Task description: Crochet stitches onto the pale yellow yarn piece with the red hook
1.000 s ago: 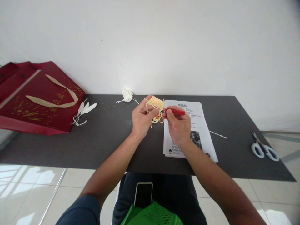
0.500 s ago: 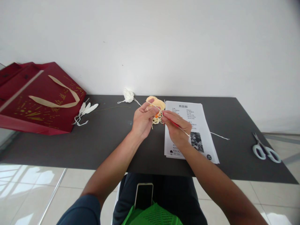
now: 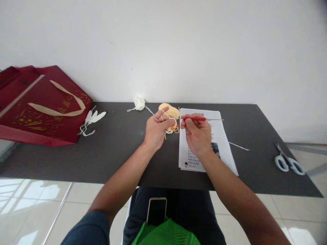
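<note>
My left hand (image 3: 156, 130) is closed around a small pale-yellow crochet piece (image 3: 171, 128), with cream yarn looped over its fingers. A pale-yellow yarn ball (image 3: 170, 110) lies just behind it on the dark table (image 3: 114, 153). My right hand (image 3: 196, 134) pinches a red-handled crochet hook (image 3: 196, 118), held level, its metal tip pointing left into the piece. Both hands hover above the table, the right one over a printed pattern sheet (image 3: 219, 136).
A red gift bag (image 3: 43, 105) lies at the far left with white pieces (image 3: 93, 119) beside it. A small white yarn bundle (image 3: 139, 102) sits near the wall. Scissors (image 3: 287, 160) lie at the right edge. A phone (image 3: 156, 211) and green mesh (image 3: 166, 234) rest on my lap.
My right hand has swung the hook from a downward slant back up to level, pointing at the piece. The left hand has kept its grip and barely moved.
</note>
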A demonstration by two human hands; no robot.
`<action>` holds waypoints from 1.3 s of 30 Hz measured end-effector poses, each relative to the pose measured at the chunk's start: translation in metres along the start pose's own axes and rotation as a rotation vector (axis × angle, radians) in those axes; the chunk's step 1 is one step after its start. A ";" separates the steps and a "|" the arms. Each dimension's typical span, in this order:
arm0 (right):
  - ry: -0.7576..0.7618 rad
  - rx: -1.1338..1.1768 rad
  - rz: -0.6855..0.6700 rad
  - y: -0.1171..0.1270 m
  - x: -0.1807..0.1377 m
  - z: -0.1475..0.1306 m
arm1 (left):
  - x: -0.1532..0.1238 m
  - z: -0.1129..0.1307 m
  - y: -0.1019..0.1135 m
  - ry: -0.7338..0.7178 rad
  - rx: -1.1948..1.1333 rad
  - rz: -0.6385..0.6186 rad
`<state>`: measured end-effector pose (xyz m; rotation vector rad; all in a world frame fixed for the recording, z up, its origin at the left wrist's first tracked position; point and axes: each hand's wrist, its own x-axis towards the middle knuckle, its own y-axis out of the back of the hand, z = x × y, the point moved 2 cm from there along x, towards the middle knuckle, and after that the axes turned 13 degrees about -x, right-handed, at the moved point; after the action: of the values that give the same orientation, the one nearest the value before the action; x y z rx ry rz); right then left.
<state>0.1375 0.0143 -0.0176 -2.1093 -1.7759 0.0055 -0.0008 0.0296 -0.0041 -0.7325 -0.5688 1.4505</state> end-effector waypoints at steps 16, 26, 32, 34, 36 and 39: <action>0.165 -0.047 0.042 0.008 0.003 -0.007 | 0.003 0.003 0.004 -0.028 0.103 -0.023; 0.175 -0.039 -0.037 0.011 0.006 -0.008 | 0.004 0.006 0.006 -0.066 0.214 -0.087; 0.125 -0.016 -0.053 0.010 0.006 -0.009 | 0.005 0.007 0.008 -0.008 0.200 -0.137; 0.126 -0.014 -0.060 0.010 0.006 -0.010 | 0.005 0.008 0.007 0.019 0.185 -0.150; 0.130 -0.003 -0.071 0.010 0.005 -0.011 | 0.005 0.009 0.006 0.051 0.163 -0.160; 0.136 0.008 -0.093 0.010 0.004 -0.011 | 0.005 0.011 0.005 0.113 0.136 -0.169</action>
<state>0.1509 0.0141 -0.0093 -1.9699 -1.7875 -0.1520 -0.0122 0.0350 -0.0012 -0.6388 -0.4300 1.2694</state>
